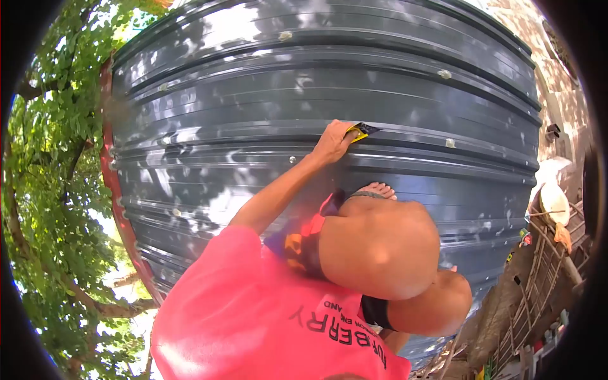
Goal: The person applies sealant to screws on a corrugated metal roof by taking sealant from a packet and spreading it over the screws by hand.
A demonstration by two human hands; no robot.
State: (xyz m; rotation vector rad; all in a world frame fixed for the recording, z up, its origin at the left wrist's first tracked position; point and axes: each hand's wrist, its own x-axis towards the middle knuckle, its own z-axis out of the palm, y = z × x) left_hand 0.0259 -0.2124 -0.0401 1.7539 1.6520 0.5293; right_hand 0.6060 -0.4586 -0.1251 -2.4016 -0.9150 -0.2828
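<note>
My left hand (pixel 332 142) reaches forward over the dark corrugated metal roof (pixel 253 101), its fingers closed around a small black-and-yellow packet (pixel 365 130). The packet looks soft and crumpled and is right over a raised rib of the sheet; whether it touches the metal I cannot tell. Just below this hand is a screw head (pixel 292 159). A whitish dab (pixel 450 144) sits on the rib to the right. My right hand is hidden behind my bent legs and shirt.
I squat on the roof, one bare foot (pixel 377 189) in front. A red edge strip (pixel 120 209) bounds the roof on the left, beside leafy branches (pixel 50 158). Past the right edge lie a ladder-like frame (pixel 538 285) and a lower ground area. More whitish dabs (pixel 445 74) dot the ribs.
</note>
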